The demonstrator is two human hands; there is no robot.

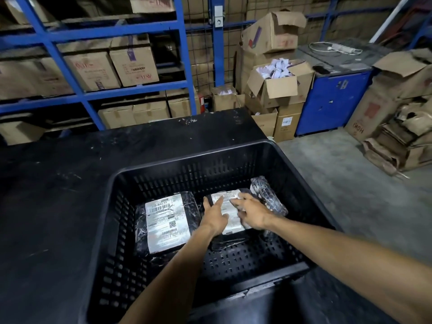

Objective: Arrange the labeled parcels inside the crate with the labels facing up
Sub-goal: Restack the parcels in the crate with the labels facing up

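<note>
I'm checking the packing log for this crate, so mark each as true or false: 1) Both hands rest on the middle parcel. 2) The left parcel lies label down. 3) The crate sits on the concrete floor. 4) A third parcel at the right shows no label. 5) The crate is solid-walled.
1) True: the left hand and right hand lie on the middle black plastic-wrapped parcel.
2) False: the left black wrapped parcel shows its white label upward.
3) False: the black perforated plastic crate sits on a black scuffed table.
4) True: the right wrapped parcel shows only wrap.
5) False: its walls are slotted.
</note>
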